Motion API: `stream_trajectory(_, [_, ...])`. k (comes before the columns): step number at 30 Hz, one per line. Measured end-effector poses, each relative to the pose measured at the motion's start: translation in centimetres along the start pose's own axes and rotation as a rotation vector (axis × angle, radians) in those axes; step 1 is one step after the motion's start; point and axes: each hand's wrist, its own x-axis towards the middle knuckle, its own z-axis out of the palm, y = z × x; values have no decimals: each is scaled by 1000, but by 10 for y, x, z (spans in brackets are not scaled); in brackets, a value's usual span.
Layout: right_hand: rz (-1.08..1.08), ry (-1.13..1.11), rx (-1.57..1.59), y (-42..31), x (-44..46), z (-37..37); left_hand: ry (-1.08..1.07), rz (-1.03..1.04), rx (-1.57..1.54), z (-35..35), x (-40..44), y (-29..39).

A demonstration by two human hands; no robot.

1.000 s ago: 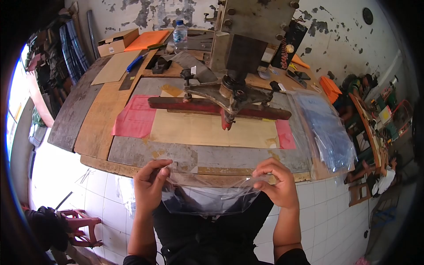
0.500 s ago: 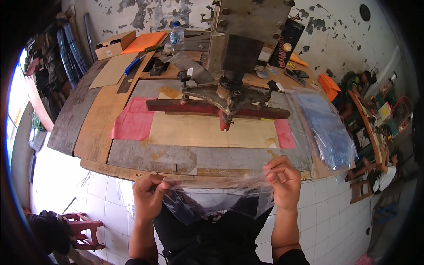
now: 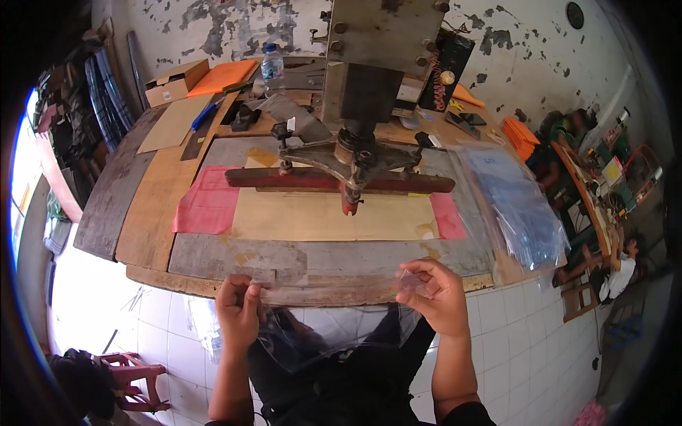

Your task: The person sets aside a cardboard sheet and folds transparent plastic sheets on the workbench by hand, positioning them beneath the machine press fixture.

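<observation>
A clear plastic sheet hangs between my two hands, in front of my dark clothes and over the front edge of the workbench. My left hand pinches its upper left corner. At the upper right corner, my right hand grips it between thumb and fingers. Ahead of them is a press with a long red-brown bar, raised on a metal bracket. Under the bar lies a cream sheet, with a pink piece at its left end and another pink piece at its right.
On the right of the workbench lies a pile of clear plastic sheets. Toward the back stand a water bottle and a cardboard box. A red stool is at lower left. Other people sit at a table on the right.
My right hand has moved left, nearer my left hand, and the plastic sheet sags lower between them. The whole view has shifted slightly.
</observation>
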Motion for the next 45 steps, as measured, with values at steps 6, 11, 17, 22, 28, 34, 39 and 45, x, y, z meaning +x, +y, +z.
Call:
stream_trajectory(6, [-43,28,-98,2,5,1,-104,-58,-9,-11,-1,-3])
stream_trajectory(11, [5,81,-101,-6,8,8,-93,-72,-40,-12,1,3])
stream_trajectory(17, [6,88,-67,-16,9,8,-163,-145,-25,-23,5,14])
stream_trajectory(22, [-169,63,-86,-6,11,4,-203,176,304,-19,15,18])
stream_trajectory(28, [-80,93,-227,-16,5,11,-172,299,493,-1,16,58])
stream_trajectory(34, [-201,-156,-430,-38,16,35,-584,532,515,38,23,104])
stream_trajectory(39, [-236,-264,-345,-58,18,28,-685,289,298,48,26,87])
stream_trajectory(45, [-113,-266,-614,-65,14,13,-550,178,130,38,18,57])
